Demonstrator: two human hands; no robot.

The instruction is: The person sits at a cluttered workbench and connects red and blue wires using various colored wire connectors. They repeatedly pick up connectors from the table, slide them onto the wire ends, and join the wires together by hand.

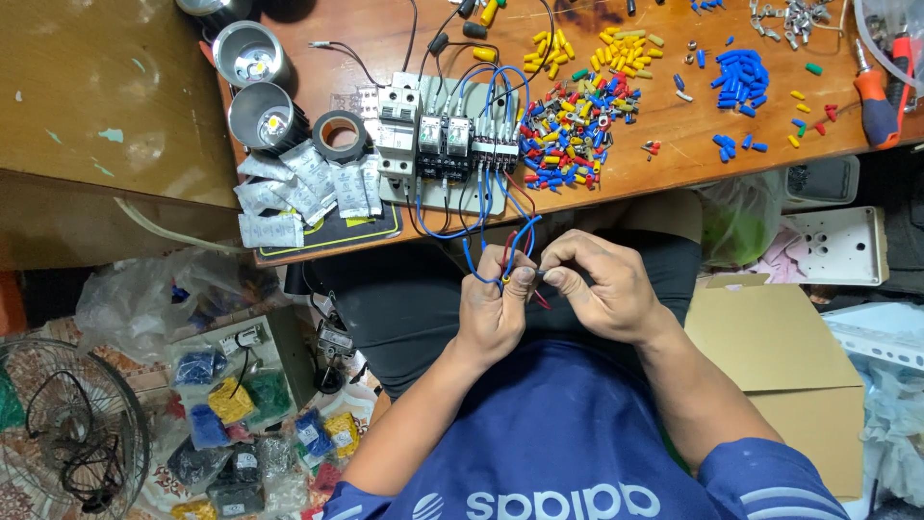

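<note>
A bundle of thin blue wires (515, 236), with a red wire (507, 252) among them, hangs off the near edge of the wooden surface (674, 125). The wires run down from the underside of a row of white and black circuit breakers and relays (448, 140) mounted on a pale plate, loop loosely, and gather into one bunch. The loose ends of the bunch are pinched together in front of the person's lap, just below the surface edge. A short red end (541, 300) juts out underneath.
</note>
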